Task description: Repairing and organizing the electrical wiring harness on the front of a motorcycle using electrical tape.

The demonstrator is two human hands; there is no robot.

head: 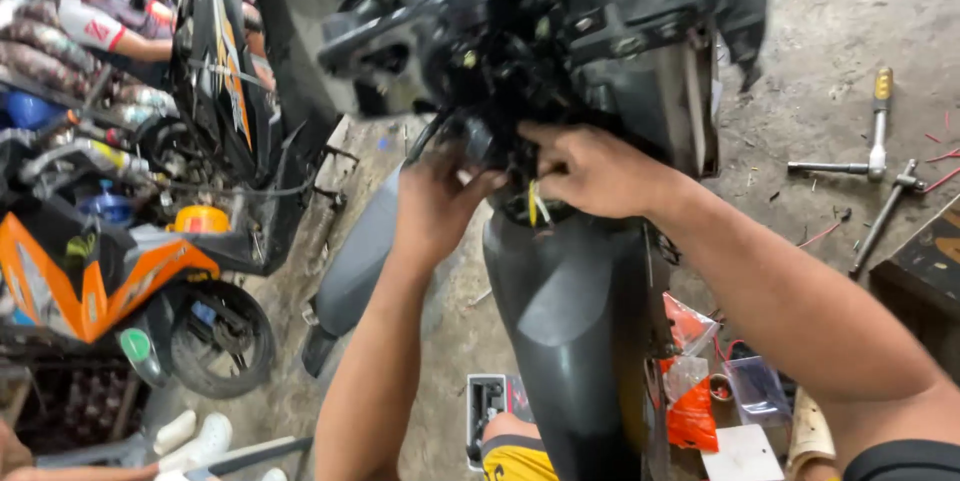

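A black scooter with its front panels off stands before me, and its dark front fender (575, 311) runs down the middle of the view. Both hands reach into the tangle of black wiring (500, 91) under the headstock. My left hand (440, 206) has its fingers curled around a black connector or cable end at the wiring's lower edge. Beside it, my right hand (590, 171) pinches a part of the wiring, with yellow and white wires (535, 203) hanging just below its fingers. What exactly each hand grips is partly hidden.
An orange and black motorcycle (110, 271) stands at left, with a person (90, 21) behind it. T-handle wrenches (875, 141) lie on the concrete floor at right. Orange and clear plastic bags (690, 381) and a small tray (490, 406) sit near the scooter's base.
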